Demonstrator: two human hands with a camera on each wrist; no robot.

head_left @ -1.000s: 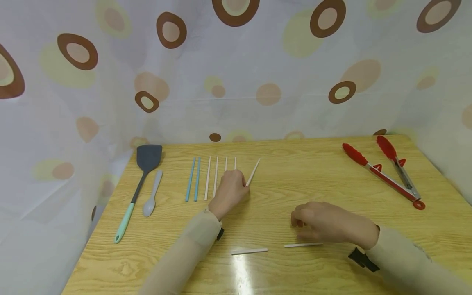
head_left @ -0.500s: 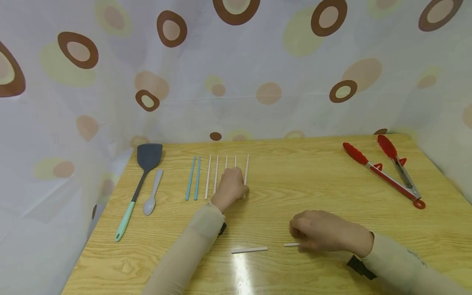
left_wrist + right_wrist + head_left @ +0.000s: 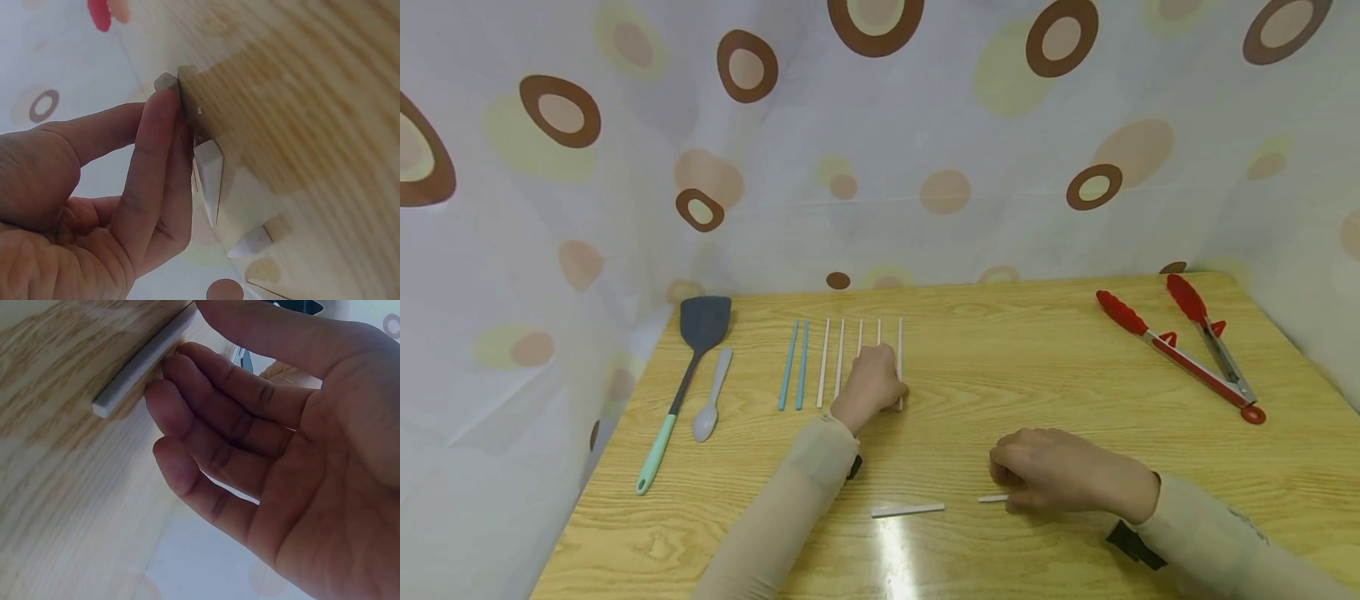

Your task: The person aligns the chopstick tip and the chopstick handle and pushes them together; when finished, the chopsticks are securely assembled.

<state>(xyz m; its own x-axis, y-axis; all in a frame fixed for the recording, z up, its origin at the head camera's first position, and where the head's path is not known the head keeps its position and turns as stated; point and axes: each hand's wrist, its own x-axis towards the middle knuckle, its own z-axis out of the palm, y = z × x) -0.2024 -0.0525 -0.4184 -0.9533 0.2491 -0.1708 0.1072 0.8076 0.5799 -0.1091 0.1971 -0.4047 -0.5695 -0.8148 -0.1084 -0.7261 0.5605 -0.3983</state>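
Observation:
My left hand (image 3: 871, 385) pinches the near part of a white chopstick (image 3: 900, 342), which lies straight at the right end of a row of chopsticks. In the left wrist view, the blunt end of that chopstick (image 3: 165, 82) pokes out past the thumb and fingertips. Over another white chopstick (image 3: 992, 498) near the front, my right hand (image 3: 1063, 471) hovers low with loosely bent fingers. Its thumb and fingertips stand apart in the right wrist view, close beside this chopstick (image 3: 140, 365). One more white chopstick (image 3: 907, 510) lies crosswise to the left of it.
Left of the left hand lie several white chopsticks (image 3: 823, 362) and two blue chopsticks (image 3: 787, 365). Farther left are a grey spoon (image 3: 705, 421) and a spatula (image 3: 703, 323) with a mint handle. Red tongs (image 3: 1195, 371) lie spread at the right. A patterned curtain (image 3: 880, 242) backs the table.
My left hand's chopstick has swung from a slant to nearly parallel with the row and come down to the table. My right hand has lowered over the front chopstick, hiding most of it.

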